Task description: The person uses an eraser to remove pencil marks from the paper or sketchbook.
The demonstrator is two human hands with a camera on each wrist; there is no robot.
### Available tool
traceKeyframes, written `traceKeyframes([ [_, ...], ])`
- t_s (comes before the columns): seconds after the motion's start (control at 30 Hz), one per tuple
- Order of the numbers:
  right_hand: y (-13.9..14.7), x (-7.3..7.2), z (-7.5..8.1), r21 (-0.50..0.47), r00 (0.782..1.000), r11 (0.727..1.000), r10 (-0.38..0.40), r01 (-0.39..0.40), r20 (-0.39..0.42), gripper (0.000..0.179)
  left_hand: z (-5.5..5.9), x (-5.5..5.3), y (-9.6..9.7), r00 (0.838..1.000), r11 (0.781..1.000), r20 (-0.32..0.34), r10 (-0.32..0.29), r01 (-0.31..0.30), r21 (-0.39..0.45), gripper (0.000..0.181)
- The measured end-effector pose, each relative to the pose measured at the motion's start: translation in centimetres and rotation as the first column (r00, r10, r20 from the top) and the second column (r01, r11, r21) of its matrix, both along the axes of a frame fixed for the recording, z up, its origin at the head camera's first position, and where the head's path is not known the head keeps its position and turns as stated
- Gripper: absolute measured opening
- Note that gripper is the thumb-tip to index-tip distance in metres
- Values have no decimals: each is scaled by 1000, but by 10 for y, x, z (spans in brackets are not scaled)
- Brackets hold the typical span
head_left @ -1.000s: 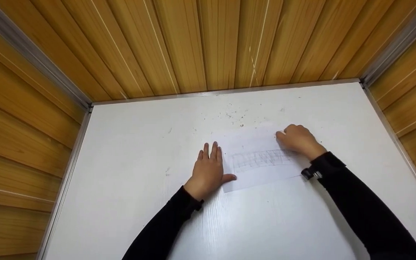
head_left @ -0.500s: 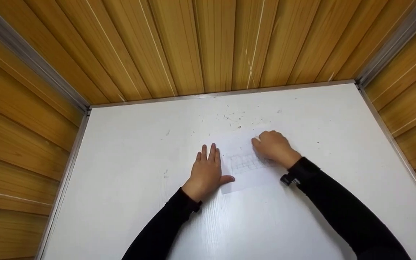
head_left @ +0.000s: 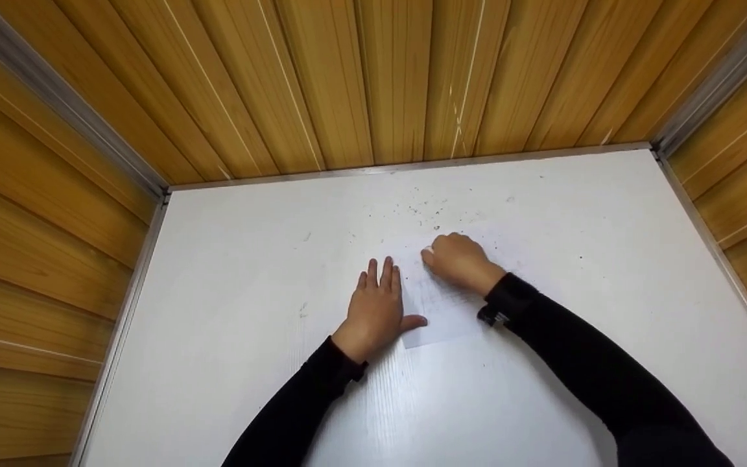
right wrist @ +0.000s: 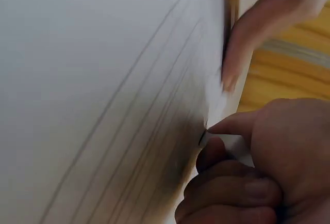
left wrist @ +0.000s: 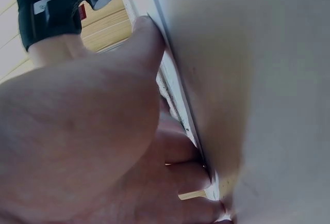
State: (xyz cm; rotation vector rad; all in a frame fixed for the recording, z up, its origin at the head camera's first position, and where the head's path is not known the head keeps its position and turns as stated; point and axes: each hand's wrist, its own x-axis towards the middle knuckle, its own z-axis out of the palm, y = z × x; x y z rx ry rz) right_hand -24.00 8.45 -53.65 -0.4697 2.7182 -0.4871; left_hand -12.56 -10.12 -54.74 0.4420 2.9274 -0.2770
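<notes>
Has slid right hand (head_left: pixel 461 261), pinching a small white object (head_left: pixel 430 249), over the marked paper (head_left: pixel 445 324) on the surface (head_left: pixel 250 259) toward left hand (head_left: pixel 377 311), spread flat at the sheet's left edge, bringing work to that side.

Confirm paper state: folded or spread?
Spread. The head view shows the paper flat on the table, left hand at its left edge; the right hand hides part of it.

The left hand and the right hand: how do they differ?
The left hand has straight fingers and an outstretched thumb; the right hand has curled fingers. The left hand lies at the left edge of the paper; the right hand is over it, pinching a small pale thing, mostly hidden. Both are bare.
</notes>
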Motion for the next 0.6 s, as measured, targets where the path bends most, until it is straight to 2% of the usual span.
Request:
traceKeyframes([
  [0.13,55,-21,5,-7,994,995,-100,100,53,56,2,-4,0,1000,1000,2,10,-10,-4,121],
  [0.3,104,-36,4,18,988,988,-151,151,23,51,-1,-6,0,1000,1000,0,16,-16,21,121],
  [0.43,121,-32,-3,-2,981,981,-193,193,2,53,-5,-5,0,1000,999,6,10,-10,34,121],
  [0.6,110,-8,-8,-65,977,975,-209,211,36,54,-7,-6,1,1000,1000,3,12,-12,22,122],
])
